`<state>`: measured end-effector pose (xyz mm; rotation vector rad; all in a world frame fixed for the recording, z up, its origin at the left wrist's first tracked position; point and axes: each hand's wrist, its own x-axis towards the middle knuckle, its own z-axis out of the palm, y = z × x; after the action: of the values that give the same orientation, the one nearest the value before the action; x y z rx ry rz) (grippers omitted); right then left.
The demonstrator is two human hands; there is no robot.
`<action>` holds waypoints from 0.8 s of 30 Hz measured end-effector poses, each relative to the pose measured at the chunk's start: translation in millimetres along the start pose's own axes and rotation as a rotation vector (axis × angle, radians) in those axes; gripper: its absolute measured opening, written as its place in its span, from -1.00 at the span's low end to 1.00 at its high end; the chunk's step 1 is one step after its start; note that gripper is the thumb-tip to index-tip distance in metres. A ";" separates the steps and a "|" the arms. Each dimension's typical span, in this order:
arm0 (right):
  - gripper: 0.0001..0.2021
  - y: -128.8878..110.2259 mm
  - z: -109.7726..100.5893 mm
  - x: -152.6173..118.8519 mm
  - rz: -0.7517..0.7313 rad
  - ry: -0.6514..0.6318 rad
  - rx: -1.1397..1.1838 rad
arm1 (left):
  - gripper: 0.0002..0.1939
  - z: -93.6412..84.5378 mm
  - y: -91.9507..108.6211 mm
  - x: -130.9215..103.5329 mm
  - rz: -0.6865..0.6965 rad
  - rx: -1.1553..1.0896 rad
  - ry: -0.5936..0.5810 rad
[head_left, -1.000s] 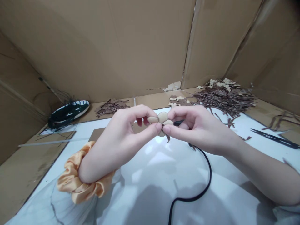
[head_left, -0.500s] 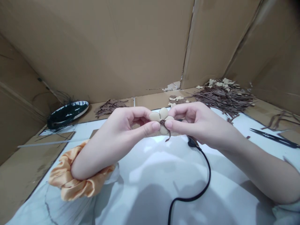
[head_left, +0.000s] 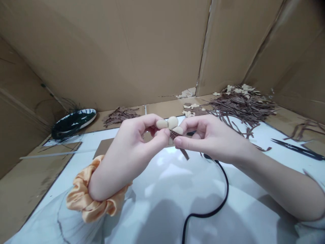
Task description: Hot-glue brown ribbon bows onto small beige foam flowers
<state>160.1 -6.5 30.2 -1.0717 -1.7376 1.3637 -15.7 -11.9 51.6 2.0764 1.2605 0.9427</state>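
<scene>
Between my hands, above the white surface, is a cream flower-shaped piece (head_left: 173,122) with rounded petals. A brown checked strip (head_left: 183,153) lies across its middle, its loose end hanging down to the right. My left hand (head_left: 142,144), with an orange scrunchie (head_left: 99,200) at the wrist, pinches the flower's left side, thumb over the centre. My right hand (head_left: 210,137) is closed too, its thumb tip pressing the strip at the flower's lower right edge. Fingers behind the petals are partly hidden.
Brown strips (head_left: 241,106) and cream flower pieces (head_left: 243,89) are heaped at the back right. Black tweezers (head_left: 297,149) lie at right. A plate (head_left: 87,118) of dark thread stands left, near brown leaf-like pieces (head_left: 119,115). A black cable (head_left: 223,203) crosses the front.
The flower has shifted slightly left and turned in my fingers. More of the brown strip now shows, straighter across the petals. My left wrist has moved right; loose brown strips now show behind my right hand.
</scene>
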 end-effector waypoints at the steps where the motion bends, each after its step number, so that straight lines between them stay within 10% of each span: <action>1: -0.79 -0.2 -0.3 0.2 0.009 -0.008 -0.006 | -0.80 -0.2 0.2 0.3 -0.003 -0.002 0.010; 9: -0.84 -0.4 -7.3 0.1 0.005 0.050 -0.033 | -0.74 -13.5 -1.8 5.8 -0.029 0.073 -0.114; 24: -0.81 13.6 -16.1 12.1 0.072 -0.228 -0.099 | -0.69 -17.2 -5.3 12.6 -0.063 0.116 0.082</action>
<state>171.6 12.7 20.7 -1.0759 -1.9651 1.5072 -27.9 3.1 62.0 2.0906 1.4464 0.9554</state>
